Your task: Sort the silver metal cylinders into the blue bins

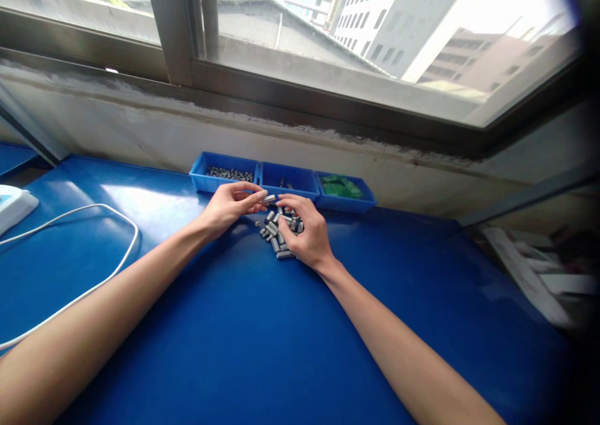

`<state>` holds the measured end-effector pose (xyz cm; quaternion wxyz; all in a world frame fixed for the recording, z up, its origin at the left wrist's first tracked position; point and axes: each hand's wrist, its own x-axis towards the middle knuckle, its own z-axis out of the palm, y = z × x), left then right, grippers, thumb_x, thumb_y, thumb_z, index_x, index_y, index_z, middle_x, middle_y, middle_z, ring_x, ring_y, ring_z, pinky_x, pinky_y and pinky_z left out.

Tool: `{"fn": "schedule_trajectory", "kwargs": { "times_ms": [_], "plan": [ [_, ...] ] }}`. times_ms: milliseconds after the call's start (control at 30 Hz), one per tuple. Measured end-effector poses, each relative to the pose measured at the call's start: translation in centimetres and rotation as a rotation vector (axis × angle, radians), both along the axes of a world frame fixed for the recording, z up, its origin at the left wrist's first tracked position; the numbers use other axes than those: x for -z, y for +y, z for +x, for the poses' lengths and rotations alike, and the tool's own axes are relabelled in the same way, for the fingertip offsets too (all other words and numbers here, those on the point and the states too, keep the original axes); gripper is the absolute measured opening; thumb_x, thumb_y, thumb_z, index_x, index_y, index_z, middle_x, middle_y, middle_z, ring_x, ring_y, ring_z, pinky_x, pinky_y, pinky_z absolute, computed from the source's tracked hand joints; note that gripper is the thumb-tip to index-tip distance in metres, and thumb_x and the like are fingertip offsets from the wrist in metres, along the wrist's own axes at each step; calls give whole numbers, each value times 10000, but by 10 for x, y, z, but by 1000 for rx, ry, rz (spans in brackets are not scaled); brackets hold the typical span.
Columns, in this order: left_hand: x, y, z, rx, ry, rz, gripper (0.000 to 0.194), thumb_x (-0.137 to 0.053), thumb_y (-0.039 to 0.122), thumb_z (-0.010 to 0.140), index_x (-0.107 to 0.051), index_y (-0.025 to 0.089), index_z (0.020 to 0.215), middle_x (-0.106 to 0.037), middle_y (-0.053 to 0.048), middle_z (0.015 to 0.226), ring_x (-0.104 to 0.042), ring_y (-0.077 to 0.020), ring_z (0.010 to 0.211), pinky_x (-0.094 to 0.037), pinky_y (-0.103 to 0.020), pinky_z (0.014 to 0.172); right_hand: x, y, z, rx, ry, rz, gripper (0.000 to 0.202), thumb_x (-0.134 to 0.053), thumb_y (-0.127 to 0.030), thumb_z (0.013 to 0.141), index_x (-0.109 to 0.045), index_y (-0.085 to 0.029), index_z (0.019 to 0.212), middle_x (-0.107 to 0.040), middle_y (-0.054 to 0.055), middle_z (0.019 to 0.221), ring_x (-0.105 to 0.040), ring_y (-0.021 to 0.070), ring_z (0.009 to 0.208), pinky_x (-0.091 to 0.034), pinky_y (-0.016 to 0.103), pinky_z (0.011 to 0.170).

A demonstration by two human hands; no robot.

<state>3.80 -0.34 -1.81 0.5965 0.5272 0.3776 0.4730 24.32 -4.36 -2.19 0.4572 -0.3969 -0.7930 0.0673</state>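
My left hand (230, 207) pinches a small silvery metal cylinder (269, 199) between thumb and fingertips, just above the far side of a pile. That pile (280, 240) is made of several similar short metal cylinders lying loose on the blue table (262, 337). Over its right part hovers my right hand (307, 230), thumb and fingers curved and apart, with no piece visible in its grasp. Its palm and fingers hide some of the pile. One small round metal part (257, 224) lies at the pile's left edge.
Behind the hands stand three blue bins: a left bin (199, 179) with small metal parts, a middle bin (304, 191) with a few dark pieces, and a right bin (349, 206) with green packets (341, 186). A white cable (122, 262) curves across the left. A window wall bounds the table's back.
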Motion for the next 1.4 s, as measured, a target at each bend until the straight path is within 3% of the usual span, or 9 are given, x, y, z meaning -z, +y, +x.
{"fn": "schedule_trajectory", "kwargs": {
  "times_ms": [133, 400, 533, 633, 800, 1067, 1167, 1267, 1400],
  "plan": [
    [-3, -2, 1, 32, 54, 69, 462, -855, 493, 754, -725, 132, 1012, -732, -36, 749, -656, -130, 702, -511, -244, 707, -1, -2, 0, -48, -60, 13, 264, -610, -137, 883, -693, -242, 1111, -659, 75, 1354, -614, 260, 1195, -495, 474, 1058],
    [-7, -2, 3, 11, 175, 176, 492, -751, 555, 828, -696, 122, 1055, -727, -54, 772, -668, -171, 714, -523, -278, 691, -1, -3, 0, -38, -81, 26, 294, -596, -165, 912, -727, -257, 1159, -711, 59, 1248, -625, 246, 1135, -533, 454, 1018],
    [-6, -3, 1, -27, 477, 433, 318, -633, 435, 936, -725, 149, 1039, -754, -81, 908, -687, -183, 794, -528, -293, 740, 0, 1, 1, 123, -39, -26, 428, -575, -182, 919, -655, -264, 1332, -636, 74, 1403, -583, 266, 1285, -475, 492, 1117],
    [-3, -4, -1, 58, 677, 683, 226, -616, 288, 934, -756, 167, 1064, -744, -92, 1009, -679, -190, 864, -531, -310, 795, 4, 6, 1, 222, -17, -122, 563, -558, -199, 923, -528, -251, 1483, -492, 94, 1565, -480, 281, 1431, -430, 512, 1170],
    [2, -4, -3, 140, 823, 861, 246, -625, 226, 918, -767, 174, 1113, -720, -112, 1103, -662, -248, 1023, -520, -378, 940, 8, 8, 1, 224, -22, -191, 607, -546, -223, 932, -466, -277, 1531, -406, 78, 1629, -419, 285, 1484, -421, 522, 1181],
    [1, -3, -2, 69, 932, 805, 148, -605, 178, 901, -742, 178, 957, -737, -83, 967, -689, -229, 884, -520, -339, 808, 4, 5, -1, 193, -16, -157, 468, -571, -207, 919, -605, -228, 1386, -476, 121, 1556, -484, 276, 1423, -428, 477, 1189],
    [5, -2, -2, 40, 922, 799, 186, -593, 174, 903, -702, 190, 1052, -732, -75, 961, -682, -220, 864, -509, -323, 782, 5, 5, -1, 173, 1, -150, 442, -579, -202, 915, -616, -241, 1354, -493, 124, 1527, -506, 283, 1397, -442, 498, 1176],
    [7, -3, 1, 29, 801, 709, 306, -598, 195, 910, -648, 211, 1212, -735, -57, 957, -691, -201, 862, -516, -305, 789, 6, 6, -1, 157, 18, -152, 417, -585, -199, 914, -626, -243, 1326, -513, 129, 1493, -510, 288, 1388, -452, 506, 1164],
    [2, -4, 3, -23, 500, 427, 357, -674, 314, 894, -649, 199, 1231, -756, -51, 914, -719, -189, 814, -543, -294, 776, 6, 5, 0, 141, 48, -151, 393, -593, -191, 901, -639, -255, 1285, -566, 120, 1421, -547, 285, 1335, -482, 500, 1130]
  ]
}}
